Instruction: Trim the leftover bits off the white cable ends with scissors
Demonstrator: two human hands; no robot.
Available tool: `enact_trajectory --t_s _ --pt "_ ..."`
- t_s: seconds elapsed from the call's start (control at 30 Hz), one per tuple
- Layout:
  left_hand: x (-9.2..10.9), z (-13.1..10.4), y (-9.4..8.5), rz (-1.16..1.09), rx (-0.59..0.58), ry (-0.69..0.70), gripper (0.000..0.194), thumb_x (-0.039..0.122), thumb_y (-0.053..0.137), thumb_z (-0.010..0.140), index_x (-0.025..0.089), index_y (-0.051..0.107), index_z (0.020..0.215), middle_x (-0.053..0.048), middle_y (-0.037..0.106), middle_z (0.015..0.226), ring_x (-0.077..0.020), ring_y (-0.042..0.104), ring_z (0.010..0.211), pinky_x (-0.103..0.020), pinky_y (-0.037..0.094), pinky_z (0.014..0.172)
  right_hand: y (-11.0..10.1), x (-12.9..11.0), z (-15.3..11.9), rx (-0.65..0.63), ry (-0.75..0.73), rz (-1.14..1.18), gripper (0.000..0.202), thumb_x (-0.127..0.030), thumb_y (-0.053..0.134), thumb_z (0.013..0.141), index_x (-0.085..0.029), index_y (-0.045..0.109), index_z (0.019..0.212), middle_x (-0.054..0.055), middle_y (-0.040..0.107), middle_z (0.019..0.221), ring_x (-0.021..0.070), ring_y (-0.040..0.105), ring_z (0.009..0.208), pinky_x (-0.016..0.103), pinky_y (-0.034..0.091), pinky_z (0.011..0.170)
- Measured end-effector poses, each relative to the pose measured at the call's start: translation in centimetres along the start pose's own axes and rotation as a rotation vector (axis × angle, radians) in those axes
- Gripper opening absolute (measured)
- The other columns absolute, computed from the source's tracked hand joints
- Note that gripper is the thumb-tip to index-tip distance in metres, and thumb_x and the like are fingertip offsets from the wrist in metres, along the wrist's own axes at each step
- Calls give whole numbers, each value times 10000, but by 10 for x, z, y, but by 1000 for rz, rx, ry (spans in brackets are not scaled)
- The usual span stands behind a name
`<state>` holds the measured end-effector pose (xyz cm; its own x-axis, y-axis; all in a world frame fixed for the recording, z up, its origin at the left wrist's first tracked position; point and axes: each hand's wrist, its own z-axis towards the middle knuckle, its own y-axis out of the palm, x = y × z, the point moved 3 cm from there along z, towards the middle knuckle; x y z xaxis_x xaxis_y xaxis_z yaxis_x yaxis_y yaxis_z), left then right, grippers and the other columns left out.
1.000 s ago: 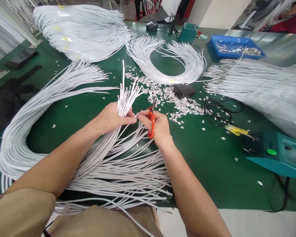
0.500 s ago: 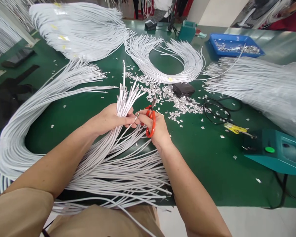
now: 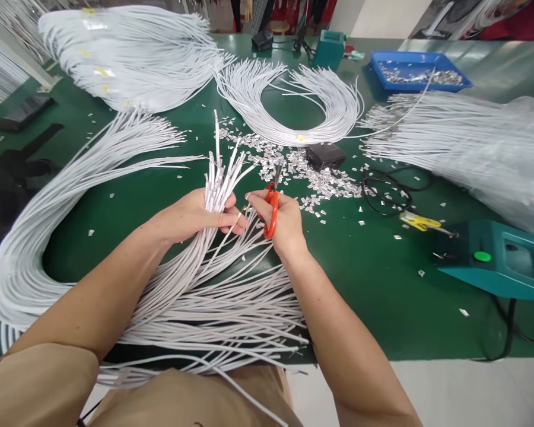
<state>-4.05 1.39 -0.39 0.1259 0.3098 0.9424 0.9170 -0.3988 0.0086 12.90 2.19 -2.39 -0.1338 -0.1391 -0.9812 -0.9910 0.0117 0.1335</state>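
My left hand [image 3: 200,216] is closed around a bunch of white cables [image 3: 220,184], whose ends fan upward above the thumb. Between that thumb and the fingers one single cable end pokes out toward the right. A pair of scissors with red handles [image 3: 272,207] is in my right hand [image 3: 285,222], blades pointing away from me. The right thumb and forefinger are a little apart from the left fingertips. Below both hands, many loose white cables [image 3: 231,308] spread to the right across the table's near edge.
Silvery scraps [image 3: 320,181] litter the green table [image 3: 365,314] around a black block [image 3: 326,156]. A coiled cable bundle [image 3: 302,133] and a blue tray [image 3: 420,86] lie farther back. At right are a teal machine [image 3: 498,255], yellow-handled pliers [image 3: 420,222] and wrapped cables [image 3: 471,136].
My right hand has drawn slightly away from the left fingertips, letting go of the single cable end. The whole view has shifted a little. The left hand still grips the bunch.
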Motion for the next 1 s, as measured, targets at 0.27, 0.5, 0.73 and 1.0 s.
enact_trajectory --t_s 0.27,0.5,0.73,1.0 --pt "5 -3 -3 438 251 36 390 496 741 735 228 715 1017 -57 718 1080 -282 637 1066 -460 455 1005 -11 -11 0 174 -220 41 118 -301 692 737 -191 719 770 15 711 847 147 622 794 294 482 788" --pt "-3 -1 -1 436 339 43 464 498 807 638 216 727 998 -46 740 973 -285 660 947 -438 486 898 -4 -8 -2 74 -159 -20 204 -402 737 707 -201 724 740 7 693 793 146 607 751 288 483 751" --pt "-7 8 -3 65 326 47 337 445 812 654 167 682 792 -29 688 791 -163 624 740 -257 472 620 5 -12 -8 -59 -227 -114 192 -371 757 679 -190 696 669 -22 593 671 106 503 624 254 417 632" --pt "-4 8 -5 -127 309 107 325 321 860 612 150 649 790 -32 681 884 -128 614 785 -256 486 747 11 3 -7 -84 -112 -202 139 -311 740 668 -182 692 650 -39 576 635 102 488 608 248 395 612"
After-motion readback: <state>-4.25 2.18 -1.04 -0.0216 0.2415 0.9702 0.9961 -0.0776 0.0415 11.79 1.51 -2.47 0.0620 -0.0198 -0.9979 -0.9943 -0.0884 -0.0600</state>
